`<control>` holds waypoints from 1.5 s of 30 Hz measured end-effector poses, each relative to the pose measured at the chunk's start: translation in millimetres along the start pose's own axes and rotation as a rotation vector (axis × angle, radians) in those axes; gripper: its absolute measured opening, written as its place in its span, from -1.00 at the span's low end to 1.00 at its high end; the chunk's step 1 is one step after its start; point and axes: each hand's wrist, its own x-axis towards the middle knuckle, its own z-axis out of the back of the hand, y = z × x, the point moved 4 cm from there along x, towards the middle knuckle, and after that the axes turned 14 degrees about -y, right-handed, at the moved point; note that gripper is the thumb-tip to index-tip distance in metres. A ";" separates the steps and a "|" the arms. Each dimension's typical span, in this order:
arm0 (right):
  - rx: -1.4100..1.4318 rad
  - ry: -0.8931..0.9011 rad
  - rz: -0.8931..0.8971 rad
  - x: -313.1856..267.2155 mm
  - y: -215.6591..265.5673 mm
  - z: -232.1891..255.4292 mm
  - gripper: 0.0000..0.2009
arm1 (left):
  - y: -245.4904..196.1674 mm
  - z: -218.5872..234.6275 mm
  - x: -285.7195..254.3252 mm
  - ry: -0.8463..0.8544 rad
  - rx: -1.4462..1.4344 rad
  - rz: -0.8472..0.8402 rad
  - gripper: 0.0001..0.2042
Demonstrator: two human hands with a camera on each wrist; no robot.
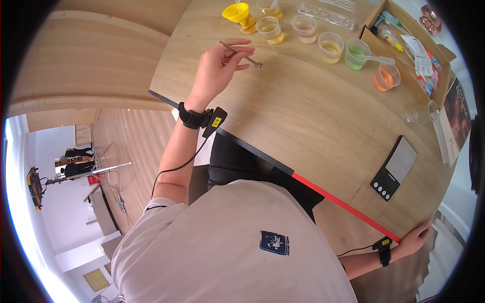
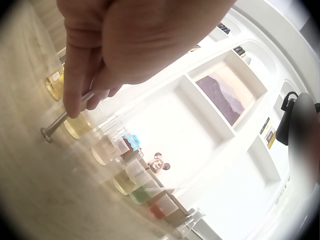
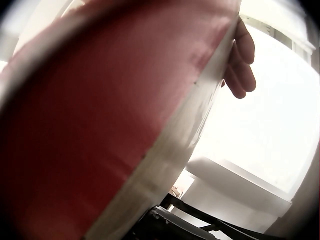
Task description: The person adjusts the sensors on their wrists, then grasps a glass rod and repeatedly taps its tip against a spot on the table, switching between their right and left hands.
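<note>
My left hand [image 1: 217, 68] pinches a slim metal rod [image 1: 257, 64] with a small round end, held slanting over the table before the cups. In the left wrist view, that rod [image 2: 56, 125] points down and left from the fingertips. Closest to this hand are a yellow funnel [image 1: 236, 12] set over yellow liquid and a clear cup [image 1: 273, 36] of pale yellow liquid. My right hand [image 1: 417, 237] rests at the table's near right corner, holding nothing. Its fingers [image 3: 244, 45] extend loosely past the edge in the right wrist view.
Farther along stand cups of pinkish [image 1: 304, 33], yellow [image 1: 331, 53], green [image 1: 355, 61] and orange liquid [image 1: 385, 81]. A white spoon [image 1: 381, 60] leans in the green one. Behind is a cardboard box [image 1: 399, 68] of small bottles. A digital scale [image 1: 401, 161] lies at right.
</note>
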 end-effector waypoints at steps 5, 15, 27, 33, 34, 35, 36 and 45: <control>0.020 0.003 0.015 1.5 -3.8 -2.1 -0.39 | -2.0 -1.7 0.4 0.024 -0.007 -0.009 -0.72; -0.008 -0.021 0.010 0.6 -3.1 -1.3 -0.40 | -5.8 -4.4 1.8 -0.015 0.035 0.011 -0.75; -0.017 -0.013 0.031 3.5 -10.5 -4.0 -0.40 | -0.1 3.6 4.8 -0.089 0.168 -0.007 -0.74; -0.015 -0.022 0.046 2.8 -7.3 -3.1 -0.40 | -2.4 3.3 5.6 -0.103 0.177 -0.006 -0.73; -0.016 -0.022 0.046 2.2 -6.4 -2.9 -0.40 | -2.3 2.8 5.8 -0.099 0.158 -0.002 -0.73; -0.004 -0.019 0.044 1.4 -5.6 -2.8 -0.40 | -2.2 2.4 6.0 -0.095 0.139 0.001 -0.73; 0.009 -0.016 0.041 0.9 -5.0 -2.6 -0.40 | -1.9 2.2 6.0 -0.094 0.139 0.001 -0.73; -0.003 -0.020 0.032 -0.1 -1.5 -1.5 -0.39 | -0.1 -1.5 4.8 0.031 0.098 -0.003 -0.76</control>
